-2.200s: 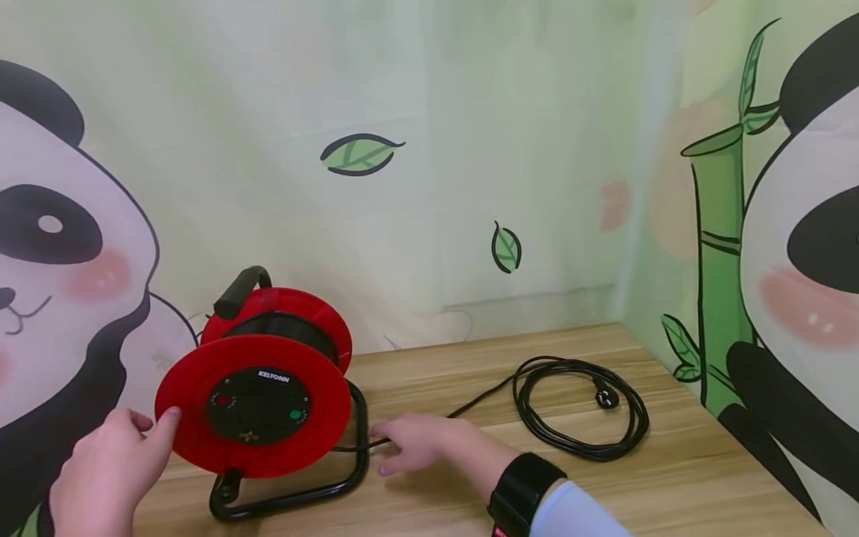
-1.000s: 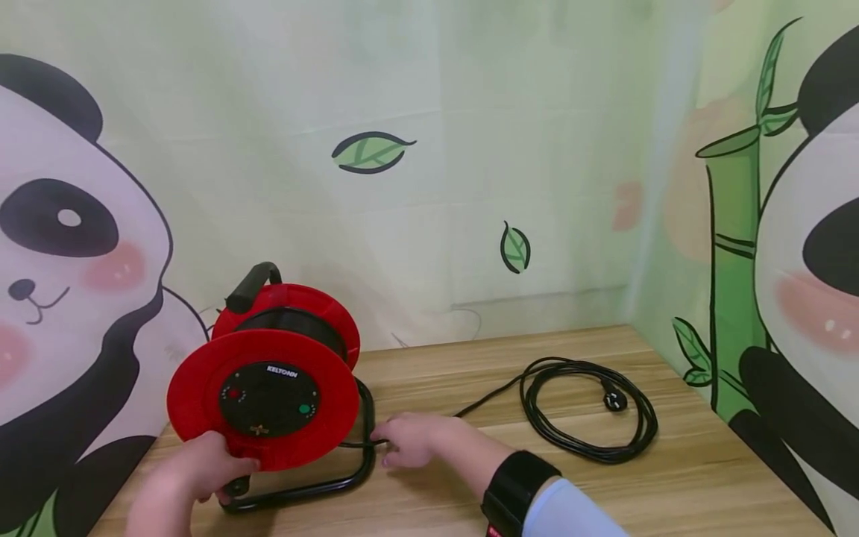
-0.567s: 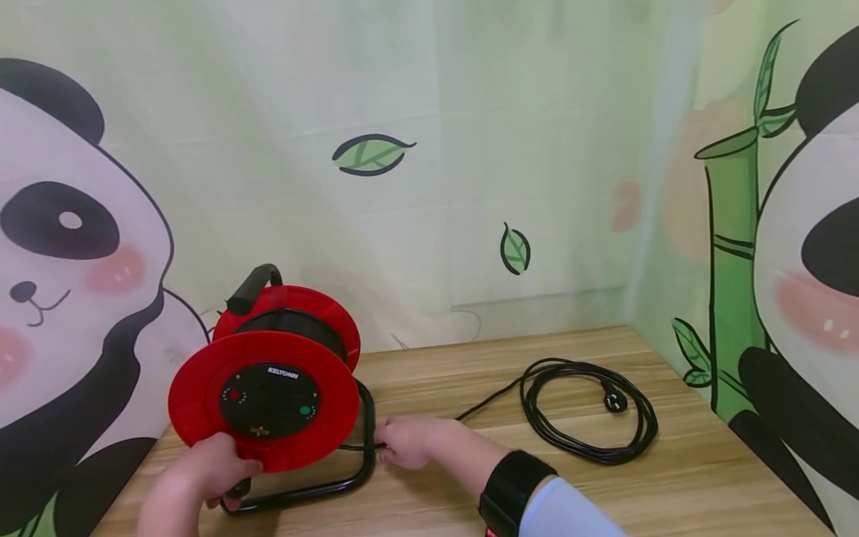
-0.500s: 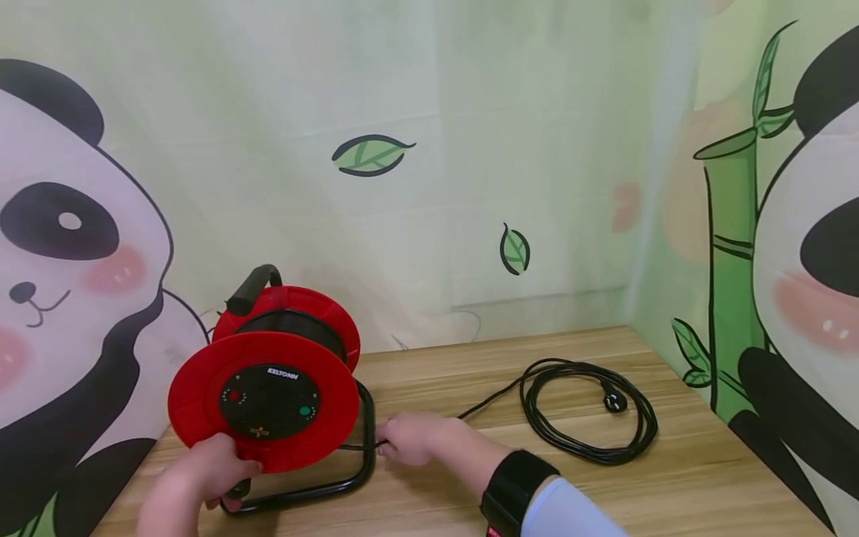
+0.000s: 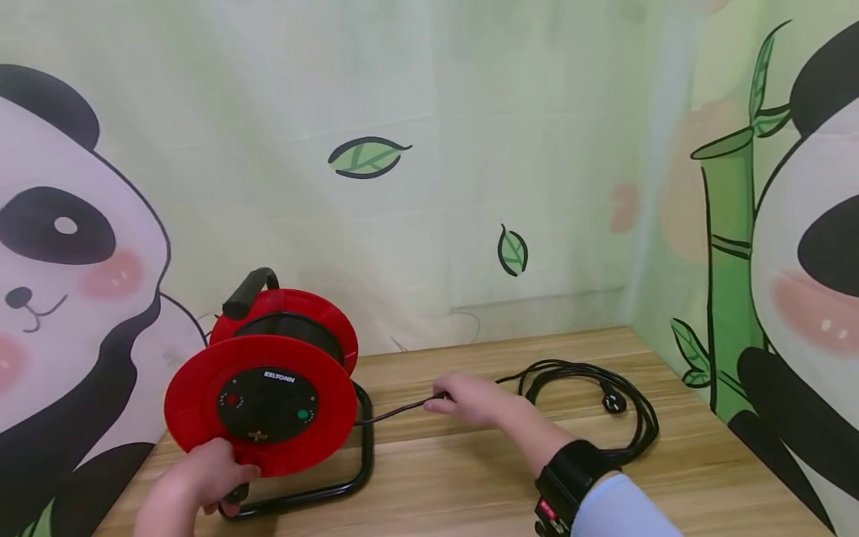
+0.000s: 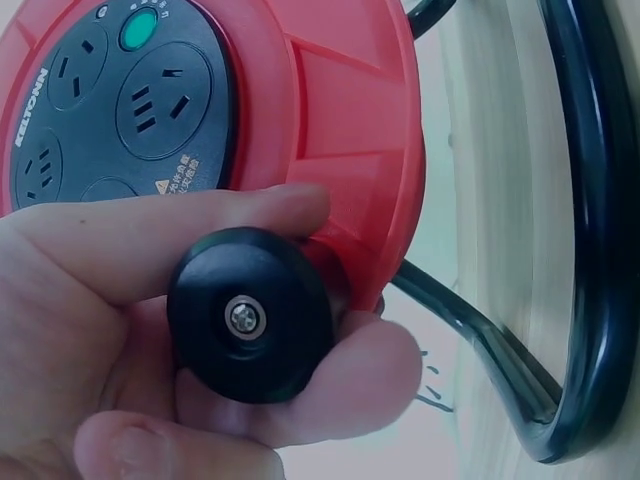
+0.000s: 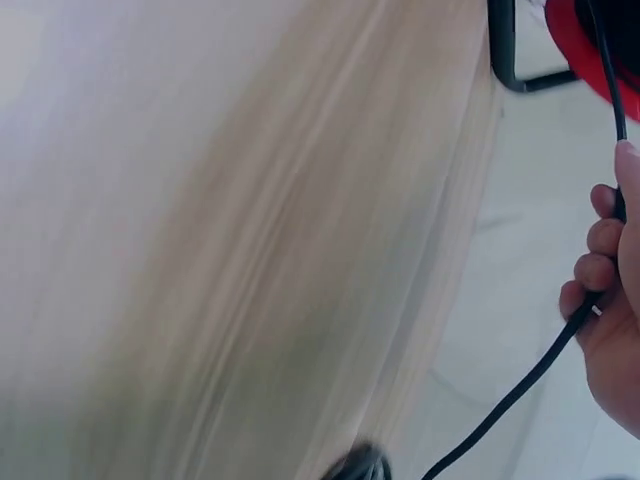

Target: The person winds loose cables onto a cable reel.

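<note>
A red cable reel (image 5: 181, 399) with a black socket face stands on the left of the wooden table, on a black tube frame (image 5: 365, 447). My left hand (image 5: 208, 473) grips the reel's round black crank knob (image 6: 250, 315) at the lower edge of the disc; a screw shows at the knob's centre. My right hand (image 5: 473, 399) holds the black cable (image 5: 403, 409) right of the reel, its fingers curled round it in the right wrist view. From that hand the cable runs left to the reel and right to a loose coil (image 5: 644, 418).
A black plug (image 5: 614, 400) lies inside the coil on the table (image 5: 463, 485). A black carrying handle (image 5: 248, 292) tops the reel. Behind stands a cloth backdrop (image 5: 429, 224) printed with pandas, leaves and bamboo.
My left hand went from the disc's left rim down to the crank knob. My right hand moved right and away from the reel with the cable, whose stretch to the reel is now longer.
</note>
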A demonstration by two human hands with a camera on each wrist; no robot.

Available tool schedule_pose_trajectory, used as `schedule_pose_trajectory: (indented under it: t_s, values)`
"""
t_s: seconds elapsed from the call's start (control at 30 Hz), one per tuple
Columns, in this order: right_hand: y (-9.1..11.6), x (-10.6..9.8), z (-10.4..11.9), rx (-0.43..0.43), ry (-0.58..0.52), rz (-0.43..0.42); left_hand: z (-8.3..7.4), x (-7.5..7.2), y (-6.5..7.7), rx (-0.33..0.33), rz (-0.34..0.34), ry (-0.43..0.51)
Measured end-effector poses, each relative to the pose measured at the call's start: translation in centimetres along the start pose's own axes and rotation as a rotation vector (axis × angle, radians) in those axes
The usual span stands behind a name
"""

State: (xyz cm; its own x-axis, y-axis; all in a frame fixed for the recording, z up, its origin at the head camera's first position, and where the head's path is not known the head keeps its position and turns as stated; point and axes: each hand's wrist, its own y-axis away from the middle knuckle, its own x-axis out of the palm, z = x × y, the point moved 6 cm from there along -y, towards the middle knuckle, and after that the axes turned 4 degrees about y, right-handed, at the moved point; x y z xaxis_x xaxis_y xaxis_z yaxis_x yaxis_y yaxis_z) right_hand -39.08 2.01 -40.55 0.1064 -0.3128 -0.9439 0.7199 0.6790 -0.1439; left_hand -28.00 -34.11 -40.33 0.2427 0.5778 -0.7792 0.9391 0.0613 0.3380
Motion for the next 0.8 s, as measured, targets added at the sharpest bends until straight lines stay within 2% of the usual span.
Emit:
schedule_pose_trajectory:
  t_s: [0.07, 0.3, 0.43, 0.57, 0.8]
  values:
    - [0.6, -0.8, -1.1, -0.001, -0.013, -0.033, -0.1, 0.1, 0.0, 0.002, 0.004, 0.008]
    - [2.4, -2.8, -5.0, -0.002, 0.044, -0.134, -0.3, 0.3, -0.2, -0.005, 0.010, 0.013]
    - [3.6, -3.7, -6.9, 0.034, 0.060, -0.189, -0.2, 0.4, -0.1, -0.003, 0.010, 0.014]
    - [4.2, -4.2, -7.7, 0.056, 0.059, -0.221, -0.3, 0.4, -0.1, -0.001, 0.012, 0.019]
    - [4.2, -4.4, -7.7, 0.045, 0.072, -0.246, -0.2, 0.3, -0.2, 0.000, 0.010, 0.018]
